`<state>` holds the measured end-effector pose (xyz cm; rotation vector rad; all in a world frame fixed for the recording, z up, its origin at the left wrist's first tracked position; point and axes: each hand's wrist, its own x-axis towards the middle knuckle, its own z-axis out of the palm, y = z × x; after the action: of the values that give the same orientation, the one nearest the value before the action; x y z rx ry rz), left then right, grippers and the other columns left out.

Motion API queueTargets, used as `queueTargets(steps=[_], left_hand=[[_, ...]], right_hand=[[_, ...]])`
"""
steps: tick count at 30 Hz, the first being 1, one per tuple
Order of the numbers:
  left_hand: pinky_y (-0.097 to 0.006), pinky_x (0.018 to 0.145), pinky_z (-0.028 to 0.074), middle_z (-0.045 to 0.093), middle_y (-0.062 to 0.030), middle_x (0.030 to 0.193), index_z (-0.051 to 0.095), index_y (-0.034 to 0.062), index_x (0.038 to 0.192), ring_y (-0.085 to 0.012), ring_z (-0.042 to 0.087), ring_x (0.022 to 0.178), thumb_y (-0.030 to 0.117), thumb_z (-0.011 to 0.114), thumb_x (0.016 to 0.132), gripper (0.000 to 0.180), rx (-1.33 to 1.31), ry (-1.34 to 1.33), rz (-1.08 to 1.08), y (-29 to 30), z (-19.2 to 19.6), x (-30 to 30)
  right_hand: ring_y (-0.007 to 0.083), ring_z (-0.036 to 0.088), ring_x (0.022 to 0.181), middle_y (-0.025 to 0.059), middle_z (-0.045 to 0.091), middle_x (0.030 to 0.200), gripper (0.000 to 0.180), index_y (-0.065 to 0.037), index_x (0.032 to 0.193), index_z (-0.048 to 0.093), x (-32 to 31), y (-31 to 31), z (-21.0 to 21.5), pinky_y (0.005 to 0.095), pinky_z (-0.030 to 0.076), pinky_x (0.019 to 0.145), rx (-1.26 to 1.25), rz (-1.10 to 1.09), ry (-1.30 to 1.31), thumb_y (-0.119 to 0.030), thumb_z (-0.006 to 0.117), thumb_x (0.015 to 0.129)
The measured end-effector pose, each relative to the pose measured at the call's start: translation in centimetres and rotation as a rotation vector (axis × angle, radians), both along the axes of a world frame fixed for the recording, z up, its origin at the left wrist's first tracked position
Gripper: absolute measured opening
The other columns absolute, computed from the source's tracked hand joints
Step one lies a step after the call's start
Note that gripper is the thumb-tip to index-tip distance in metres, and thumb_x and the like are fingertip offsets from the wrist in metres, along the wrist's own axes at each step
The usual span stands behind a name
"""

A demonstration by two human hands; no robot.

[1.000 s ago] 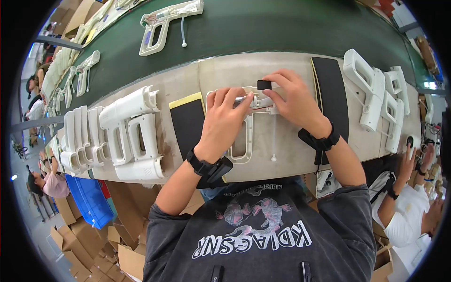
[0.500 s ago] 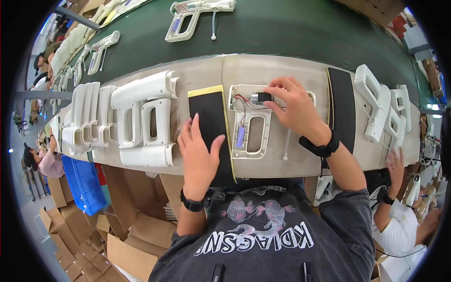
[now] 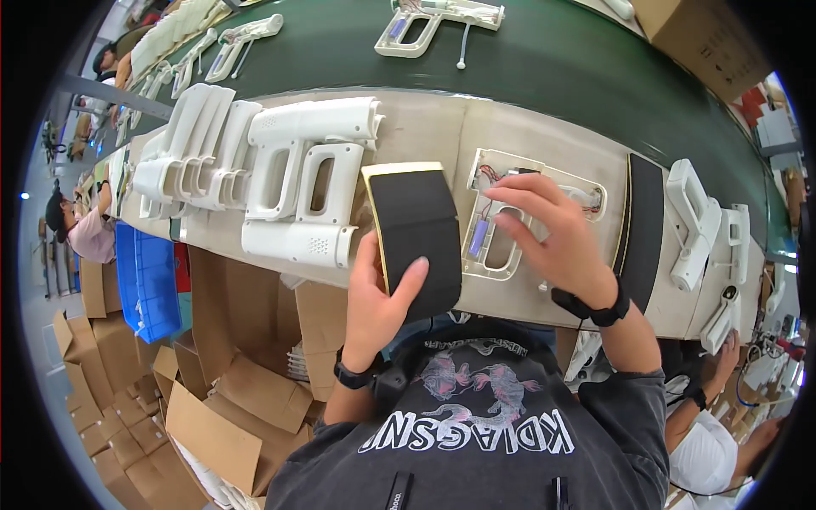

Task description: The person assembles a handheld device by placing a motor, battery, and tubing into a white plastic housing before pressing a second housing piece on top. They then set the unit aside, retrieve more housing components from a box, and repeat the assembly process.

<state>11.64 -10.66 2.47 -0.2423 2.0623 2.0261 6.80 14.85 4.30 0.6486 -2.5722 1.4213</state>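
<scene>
My left hand [image 3: 378,297] grips a black foam sheet [image 3: 416,221] with a pale yellow backing, thumb on its face and fingers behind. The sheet is raised and bent at its near end. To its right lies an opened white handled housing half [image 3: 495,274] with its inside up. It carries red and dark wires [image 3: 488,175], a purple cylindrical cell [image 3: 478,236] and a black block [image 3: 527,172], partly covered by my right fingers. Just over the housing hovers my right hand [image 3: 557,242], thumb and fingers apart and nothing visible between them.
White housing shells [image 3: 289,183] stand in rows at left. Another black sheet [image 3: 642,229] and assembled white units [image 3: 693,225] are at right, near a co-worker's hand [image 3: 728,353]. Beyond the bench, a green belt [image 3: 340,51] carries more units. Cardboard boxes [image 3: 263,391] and a blue bin [image 3: 146,280] stand lower left.
My left hand, lying open on the black sheet before, has taken hold of it and lifted it. My right hand has let go of the black block. The view has shifted.
</scene>
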Motion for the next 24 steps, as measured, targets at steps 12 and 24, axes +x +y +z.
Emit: queueTargets(steps=[12,24], left_hand=[[-0.031,0.09,0.055,0.075,-0.0105,0.112,0.068,-0.0045,0.122,-0.0125,0.068,0.101,0.01,0.074,0.094,0.032,0.163,-0.128,-0.168,-0.6,1.6,1.8],[-0.028,0.088,0.054,0.074,-0.0072,0.113,0.066,-0.0029,0.126,-0.0112,0.066,0.1,0.014,0.075,0.095,0.036,0.202,-0.166,-0.425,-2.5,-0.1,3.1]], right_hand=[[0.0175,0.064,0.087,0.0068,0.065,0.108,0.047,-0.008,0.126,0.072,2.3,-2.9,-1.2,0.0312,0.055,0.079,-0.111,0.157,-0.051,-0.001,0.082,0.081],[0.0254,0.064,0.093,0.0095,0.062,0.114,0.029,-0.001,0.115,0.064,1.8,0.1,-2.0,0.0358,0.053,0.083,-0.083,0.399,-0.272,-0.003,0.073,0.088]])
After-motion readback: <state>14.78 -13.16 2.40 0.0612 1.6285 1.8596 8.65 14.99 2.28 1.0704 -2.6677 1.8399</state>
